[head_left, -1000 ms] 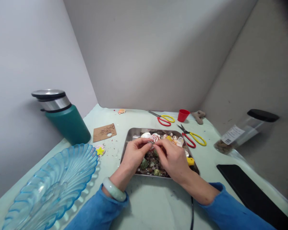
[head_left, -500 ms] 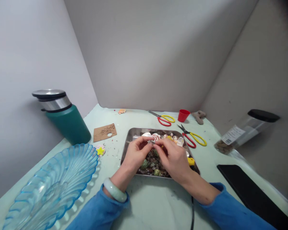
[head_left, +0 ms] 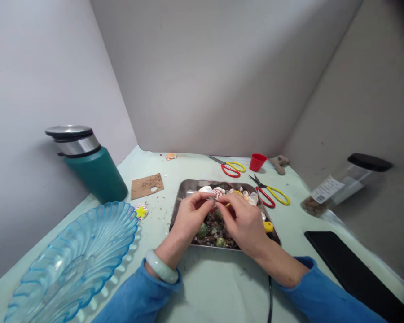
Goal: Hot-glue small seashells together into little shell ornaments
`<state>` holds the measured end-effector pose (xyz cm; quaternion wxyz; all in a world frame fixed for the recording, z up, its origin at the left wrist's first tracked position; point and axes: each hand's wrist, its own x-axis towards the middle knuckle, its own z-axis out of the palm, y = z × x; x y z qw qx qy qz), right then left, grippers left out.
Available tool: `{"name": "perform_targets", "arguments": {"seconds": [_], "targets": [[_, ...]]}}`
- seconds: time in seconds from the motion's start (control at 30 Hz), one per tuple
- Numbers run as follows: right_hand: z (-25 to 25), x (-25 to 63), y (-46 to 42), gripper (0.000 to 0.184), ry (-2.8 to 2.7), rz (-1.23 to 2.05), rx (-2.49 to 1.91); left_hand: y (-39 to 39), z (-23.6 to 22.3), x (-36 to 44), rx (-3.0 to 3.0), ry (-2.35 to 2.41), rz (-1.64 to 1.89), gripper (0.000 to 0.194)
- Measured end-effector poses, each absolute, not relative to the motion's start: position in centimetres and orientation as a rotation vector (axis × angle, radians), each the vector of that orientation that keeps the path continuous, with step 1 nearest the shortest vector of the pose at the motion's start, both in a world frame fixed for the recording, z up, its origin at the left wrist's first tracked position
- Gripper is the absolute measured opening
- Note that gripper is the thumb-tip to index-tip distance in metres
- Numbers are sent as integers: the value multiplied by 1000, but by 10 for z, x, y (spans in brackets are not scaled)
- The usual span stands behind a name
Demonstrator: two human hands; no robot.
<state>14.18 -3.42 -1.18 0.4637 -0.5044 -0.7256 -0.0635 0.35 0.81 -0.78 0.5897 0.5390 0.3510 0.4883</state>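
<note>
The tray's [head_left: 208, 246] near rim passes beneath my wrists, table [head_left: 218, 287] spreads on their near side and the dish [head_left: 84, 251] sits well left, while my left hand [head_left: 190, 214] and right hand [head_left: 247, 222], angled inward, pinch a tiny bit [head_left: 213, 199] between their fingertips.

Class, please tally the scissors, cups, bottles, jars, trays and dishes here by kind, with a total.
Red-and-yellow-handled metal scissors: 2
Red tapered cup: 1
Teal cylindrical bottle: 1
Clear black-lidded jar: 1
Rectangular metal tray: 1
Translucent blue scalloped dish: 1
Total: 7
</note>
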Motion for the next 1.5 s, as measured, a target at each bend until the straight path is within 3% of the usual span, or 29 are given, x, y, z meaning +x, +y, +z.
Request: {"name": "perform_targets", "arguments": {"seconds": [0.5,1.5], "targets": [[-8,142,-33,7,-1618,-12,-1290,6,-5,4,1158,735,1083,31],[-12,143,-33,10,-1772,-131,-1305,3,-1,2,1215,751,1027,24]]}}
